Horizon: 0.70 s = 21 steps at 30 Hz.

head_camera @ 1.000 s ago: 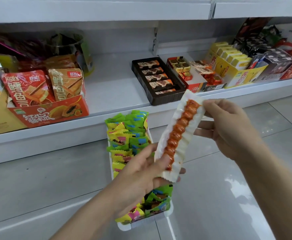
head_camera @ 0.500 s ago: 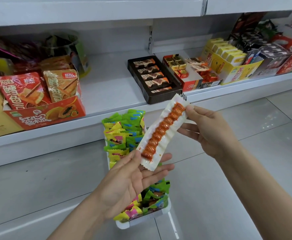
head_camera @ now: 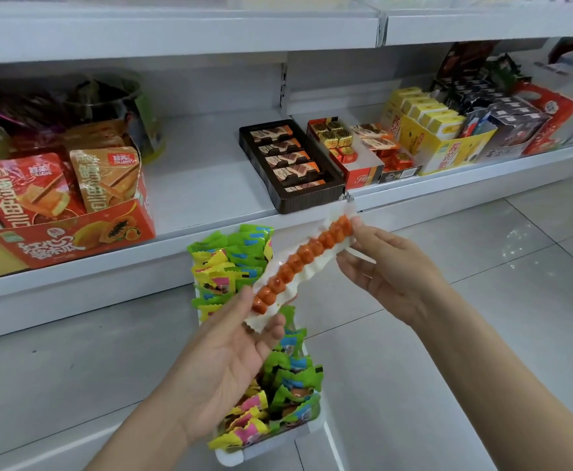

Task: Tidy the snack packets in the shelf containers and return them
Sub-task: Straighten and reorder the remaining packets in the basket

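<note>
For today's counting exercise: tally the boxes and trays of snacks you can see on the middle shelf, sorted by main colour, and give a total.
Red boxes: 3
Brown trays: 1
Yellow boxes: 1
Grey boxes: 1
Total: 6

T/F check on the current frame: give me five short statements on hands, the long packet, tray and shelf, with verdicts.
1. Both hands hold the long white packet by its ends. True.
2. The right hand is empty. False: it pinches the packet's upper end.
3. The white tray of green and yellow packets sits on the floor. True.
4. The brown chocolate tray is on the floor. False: it is on the shelf.
5. The left hand grips the white tray. False: it holds the packet's lower end.
</note>
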Available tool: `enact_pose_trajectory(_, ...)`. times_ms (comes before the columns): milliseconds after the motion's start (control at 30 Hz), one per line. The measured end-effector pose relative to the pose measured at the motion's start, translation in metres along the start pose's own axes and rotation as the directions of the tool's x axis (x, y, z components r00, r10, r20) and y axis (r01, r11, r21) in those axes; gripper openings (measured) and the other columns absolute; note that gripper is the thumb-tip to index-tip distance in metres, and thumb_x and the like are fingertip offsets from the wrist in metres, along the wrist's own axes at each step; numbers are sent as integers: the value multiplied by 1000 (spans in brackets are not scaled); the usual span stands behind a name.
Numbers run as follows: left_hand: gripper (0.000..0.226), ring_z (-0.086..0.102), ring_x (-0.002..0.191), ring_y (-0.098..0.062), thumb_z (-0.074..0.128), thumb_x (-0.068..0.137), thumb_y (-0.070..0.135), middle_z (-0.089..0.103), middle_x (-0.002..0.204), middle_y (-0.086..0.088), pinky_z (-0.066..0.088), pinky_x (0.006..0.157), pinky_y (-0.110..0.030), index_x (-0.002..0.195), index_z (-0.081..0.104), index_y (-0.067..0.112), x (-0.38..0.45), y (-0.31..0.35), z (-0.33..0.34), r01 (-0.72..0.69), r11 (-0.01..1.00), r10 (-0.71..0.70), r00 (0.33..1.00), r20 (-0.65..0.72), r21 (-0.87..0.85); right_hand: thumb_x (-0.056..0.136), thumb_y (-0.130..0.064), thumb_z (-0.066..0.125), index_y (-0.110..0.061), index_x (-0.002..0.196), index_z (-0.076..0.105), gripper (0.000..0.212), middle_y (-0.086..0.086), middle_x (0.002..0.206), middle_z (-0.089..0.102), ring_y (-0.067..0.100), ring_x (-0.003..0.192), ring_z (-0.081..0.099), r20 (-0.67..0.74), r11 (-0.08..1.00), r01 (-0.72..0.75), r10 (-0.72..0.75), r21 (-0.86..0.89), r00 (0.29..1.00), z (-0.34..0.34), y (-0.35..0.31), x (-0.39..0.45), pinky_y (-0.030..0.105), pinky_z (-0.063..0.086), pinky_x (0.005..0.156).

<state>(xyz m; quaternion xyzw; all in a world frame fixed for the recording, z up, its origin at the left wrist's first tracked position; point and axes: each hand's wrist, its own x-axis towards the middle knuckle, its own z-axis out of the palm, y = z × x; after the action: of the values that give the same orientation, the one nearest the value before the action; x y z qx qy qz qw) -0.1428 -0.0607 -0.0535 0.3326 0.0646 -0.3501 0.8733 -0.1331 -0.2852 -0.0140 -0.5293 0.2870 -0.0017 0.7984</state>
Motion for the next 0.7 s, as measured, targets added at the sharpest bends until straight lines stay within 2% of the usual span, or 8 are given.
enact_pose_trajectory(67,33,67,91,-13,71,78,23,73,113,-3,56,80,-22,110,77,19,0,1,0,-115,954,131,991,-40,277,93,-36,63,3,107,68,42,21,118,70,27,94,74,42,994,-30,25,108,999,2,1,0,29,61,76)
enact_pose_trajectory(133,32,65,105,-6,74,73,22,73,113,5,53,85,-19,105,79,24,0,0,4,-196,796,228,974,17,573,95,-45,56,9,124,55,61,28,128,62,35,103,71,103,974,-81,60,213,993,6,3,-1,34,62,78)
enact_pose_trajectory(200,31,62,115,-3,74,73,12,70,120,7,51,84,-15,103,79,20,0,-3,7,-290,675,308,946,99,678,98,-39,54,13,124,53,58,28,126,63,33,107,70,161,974,-88,55,210,985,7,4,0,36,61,83)
enact_pose_trajectory(267,41,65,113,-8,72,76,0,69,122,4,52,83,-15,114,72,16,1,-5,7,-327,663,339,933,119,674,101,-21,52,9,119,60,36,24,120,68,27,104,70,168,987,-46,20,156,986,6,5,1,35,60,85)
enact_pose_trajectory(333,53,69,105,-11,72,74,2,69,121,7,53,81,-17,124,61,18,0,-7,5,-315,699,337,937,93,642,101,-12,50,5,118,64,27,18,112,72,23,96,70,142,989,-7,-14,145,990,4,6,2,35,60,86)
enact_pose_trajectory(400,57,71,101,-12,72,71,8,69,121,10,54,78,-17,125,57,21,0,-9,3,-291,713,337,940,52,638,101,-10,50,-1,117,65,23,13,105,73,20,88,72,128,991,39,-55,127,990,2,6,2,35,61,82)
enact_pose_trajectory(500,53,72,101,-14,73,72,13,75,110,3,55,78,-16,122,58,21,2,-11,-4,-236,733,322,947,-20,637,101,-9,50,-6,115,66,21,10,99,75,19,82,73,125,990,79,-94,115,988,0,8,2,37,62,77)
enact_pose_trajectory(700,46,73,99,-17,73,69,16,77,103,-3,57,76,-18,114,62,18,9,-12,-12,-207,786,311,947,-82,583,99,-8,53,-7,113,67,20,11,99,75,20,81,74,131,984,86,-107,159,986,3,10,3,39,62,77)
